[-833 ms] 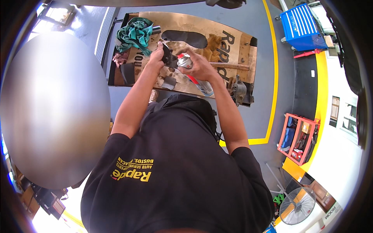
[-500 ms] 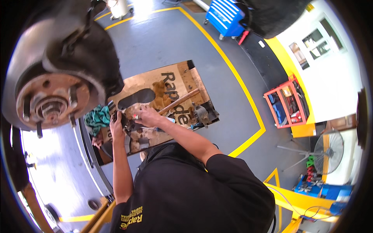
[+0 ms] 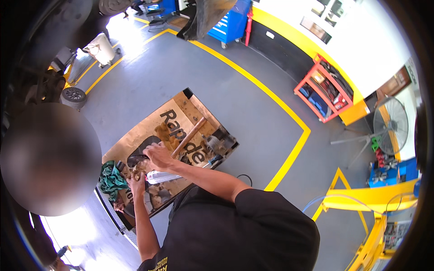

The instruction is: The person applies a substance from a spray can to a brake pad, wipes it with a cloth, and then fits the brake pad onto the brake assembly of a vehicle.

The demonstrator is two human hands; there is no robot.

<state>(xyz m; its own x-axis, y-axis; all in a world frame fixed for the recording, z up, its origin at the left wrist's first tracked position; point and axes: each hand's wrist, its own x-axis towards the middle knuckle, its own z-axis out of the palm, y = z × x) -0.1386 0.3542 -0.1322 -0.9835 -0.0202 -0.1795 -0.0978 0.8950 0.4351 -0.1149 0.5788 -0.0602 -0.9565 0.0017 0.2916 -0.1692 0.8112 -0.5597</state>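
My left hand (image 3: pixel 136 183) is closed at the near left part of a cardboard-covered tabletop (image 3: pixel 131 140); what its fingers hold is too small to make out. Just beyond it my right hand (image 3: pixel 159 156) bends its fingers down beside a flat black piece (image 3: pixel 137 160). Whether it grips that piece is unclear. A white tube or bottle (image 3: pixel 162 177) with a pinkish tip lies under my right forearm. Left of my left hand sits a crumpled green cloth (image 3: pixel 111 179). A wooden-handled tool (image 3: pixel 189 137) rests to the right, near a greyish metal car part (image 3: pixel 219 142).
A large blurred round patch hides the left side. A blue tool cabinet (image 3: pixel 231 25) stands far off, and a red tool cart (image 3: pixel 323 90) by the right wall. At right are a standing fan (image 3: pixel 391 121) and a yellow lift arm (image 3: pixel 361 198). A wheel (image 3: pixel 73 97) lies at far left.
My view has swung, so the wheel hub is no longer visible at left. My right hand has moved nearer the black piece, and the white tube now shows below it.
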